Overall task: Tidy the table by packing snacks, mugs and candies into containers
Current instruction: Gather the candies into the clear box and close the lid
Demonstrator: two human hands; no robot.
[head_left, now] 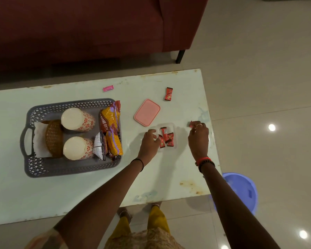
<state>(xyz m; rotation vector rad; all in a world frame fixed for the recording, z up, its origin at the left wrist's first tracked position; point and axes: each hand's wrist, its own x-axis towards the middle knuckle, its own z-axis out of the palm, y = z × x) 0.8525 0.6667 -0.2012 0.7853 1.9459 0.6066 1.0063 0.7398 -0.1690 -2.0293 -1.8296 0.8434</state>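
The snack packet [105,124] reads "ALOO BHU…" (rest cut off).

Both arms are bare up to a short patterned sleeve [43,239]. A thin black band [141,163] circles the left wrist. The right wrist carries a red band [202,160] beside a dark beaded one [207,164]. A pale ring [199,125] sits on the right hand [198,139]. Below the near edge of the counter [79,191] show yellow trousers [156,218], a beige patterned top [147,239] and thin anklets [123,213].

Red candy [191,124] half inside right hand [198,137]
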